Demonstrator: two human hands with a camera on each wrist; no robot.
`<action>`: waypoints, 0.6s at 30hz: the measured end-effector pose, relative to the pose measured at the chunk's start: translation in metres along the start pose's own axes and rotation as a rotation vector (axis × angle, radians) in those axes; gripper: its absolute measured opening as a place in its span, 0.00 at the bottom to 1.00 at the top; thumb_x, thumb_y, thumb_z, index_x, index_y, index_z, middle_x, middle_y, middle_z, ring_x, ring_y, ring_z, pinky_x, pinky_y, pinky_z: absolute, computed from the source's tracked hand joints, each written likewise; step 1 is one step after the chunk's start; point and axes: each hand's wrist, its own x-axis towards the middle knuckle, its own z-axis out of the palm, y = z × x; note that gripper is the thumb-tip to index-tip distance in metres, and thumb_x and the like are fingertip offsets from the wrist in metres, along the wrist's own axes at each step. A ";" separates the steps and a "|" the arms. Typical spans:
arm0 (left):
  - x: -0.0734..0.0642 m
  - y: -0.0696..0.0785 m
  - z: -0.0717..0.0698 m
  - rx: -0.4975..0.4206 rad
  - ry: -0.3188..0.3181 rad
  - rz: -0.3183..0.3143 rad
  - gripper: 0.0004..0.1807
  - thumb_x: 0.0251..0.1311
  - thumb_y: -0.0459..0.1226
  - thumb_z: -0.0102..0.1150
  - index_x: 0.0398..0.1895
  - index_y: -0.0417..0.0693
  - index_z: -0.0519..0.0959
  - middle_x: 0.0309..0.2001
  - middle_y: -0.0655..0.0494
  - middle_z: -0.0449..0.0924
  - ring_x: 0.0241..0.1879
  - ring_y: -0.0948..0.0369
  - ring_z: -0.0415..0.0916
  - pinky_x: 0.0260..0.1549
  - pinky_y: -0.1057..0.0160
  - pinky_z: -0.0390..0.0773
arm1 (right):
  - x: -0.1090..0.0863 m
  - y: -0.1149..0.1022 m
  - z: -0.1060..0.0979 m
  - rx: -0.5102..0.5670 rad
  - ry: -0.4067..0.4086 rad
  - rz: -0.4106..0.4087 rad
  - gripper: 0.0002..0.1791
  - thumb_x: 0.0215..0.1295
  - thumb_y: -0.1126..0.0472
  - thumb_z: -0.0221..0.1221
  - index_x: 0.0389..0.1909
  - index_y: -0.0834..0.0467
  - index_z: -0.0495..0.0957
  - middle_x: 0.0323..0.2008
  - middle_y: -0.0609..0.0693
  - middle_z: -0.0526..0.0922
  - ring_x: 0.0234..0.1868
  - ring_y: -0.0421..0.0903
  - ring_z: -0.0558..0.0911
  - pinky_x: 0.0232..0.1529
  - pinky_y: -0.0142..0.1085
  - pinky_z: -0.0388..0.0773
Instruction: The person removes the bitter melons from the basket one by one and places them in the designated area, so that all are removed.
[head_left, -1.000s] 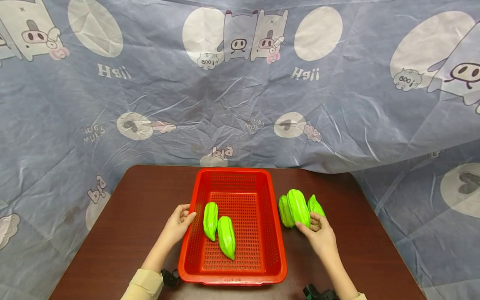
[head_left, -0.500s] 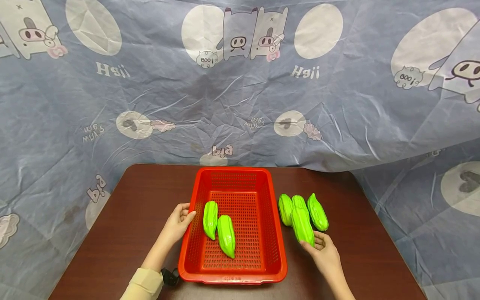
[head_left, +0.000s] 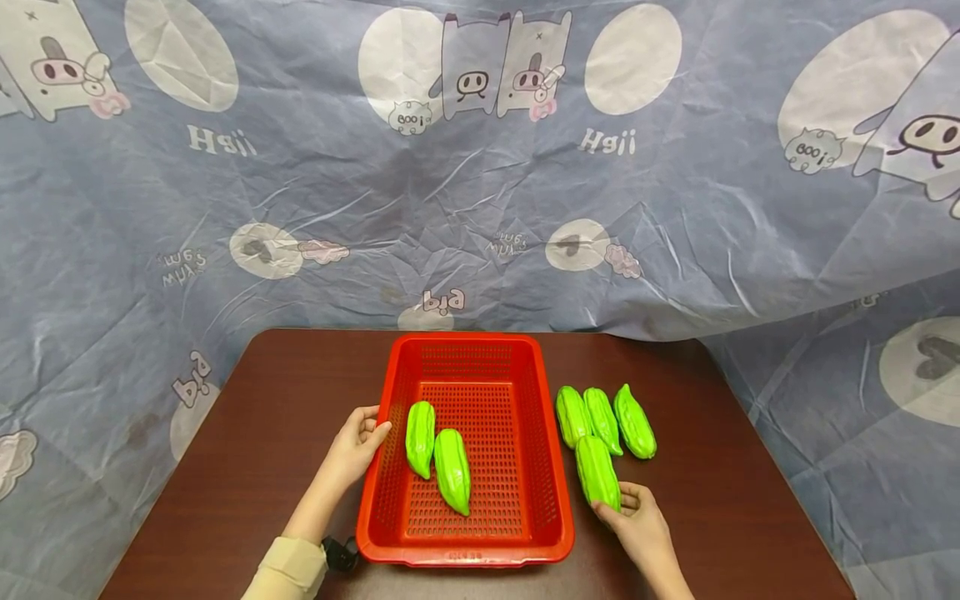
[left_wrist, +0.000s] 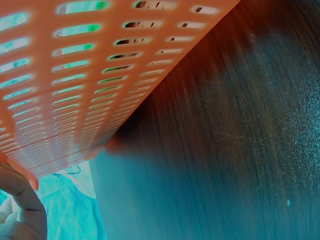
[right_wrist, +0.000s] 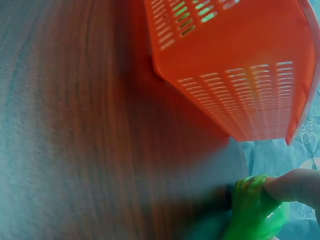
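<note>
My left hand [head_left: 356,446] grips the left rim of a red plastic basket [head_left: 557,467], thumb over the edge and fingers outside. Its fingers [left_wrist: 25,200] show at the lower left of the left wrist view, beside the slotted wall. Two ridged, bright green bitter melons, one at the left [head_left: 421,439] and one nearer the middle [head_left: 452,472], lie inside. To the right of the basket my right hand [head_left: 641,521] pinches the near end of another bitter melon [head_left: 596,468]. In the right wrist view the thumb presses this melon [right_wrist: 257,210]; its far end is out of frame.
Three more bitter melons, the left [head_left: 573,417], middle [head_left: 602,419] and right [head_left: 635,422], lie on the dark brown table [head_left: 720,467] beyond my right hand. A grey-blue printed cloth [head_left: 480,192] hangs behind the table.
My right hand has drawn the held bitter melon toward the near side, off the group; the middle melon behind it now shows fully. The left hand stays on the basket rim.
</note>
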 end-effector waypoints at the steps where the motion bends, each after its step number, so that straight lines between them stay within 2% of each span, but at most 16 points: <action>1: 0.000 0.000 0.000 -0.002 -0.001 0.001 0.25 0.71 0.38 0.55 0.65 0.34 0.65 0.43 0.44 0.78 0.32 0.61 0.74 0.31 0.67 0.75 | 0.000 0.001 0.001 0.011 0.000 -0.001 0.38 0.57 0.57 0.70 0.60 0.74 0.64 0.46 0.69 0.79 0.40 0.49 0.84 0.33 0.32 0.80; 7: 0.000 0.001 -0.001 -0.006 -0.009 0.004 0.26 0.71 0.39 0.54 0.66 0.34 0.64 0.44 0.43 0.77 0.33 0.61 0.73 0.32 0.67 0.75 | -0.003 0.006 0.006 0.004 0.020 -0.015 0.35 0.54 0.61 0.70 0.56 0.74 0.64 0.41 0.65 0.81 0.32 0.39 0.81 0.29 0.28 0.76; 18: 0.001 -0.001 0.000 -0.019 -0.002 0.005 0.24 0.71 0.37 0.55 0.65 0.33 0.65 0.43 0.43 0.78 0.32 0.61 0.74 0.32 0.67 0.76 | -0.003 0.013 0.011 -0.068 -0.008 -0.013 0.35 0.54 0.59 0.70 0.56 0.73 0.65 0.40 0.64 0.81 0.34 0.42 0.80 0.30 0.32 0.73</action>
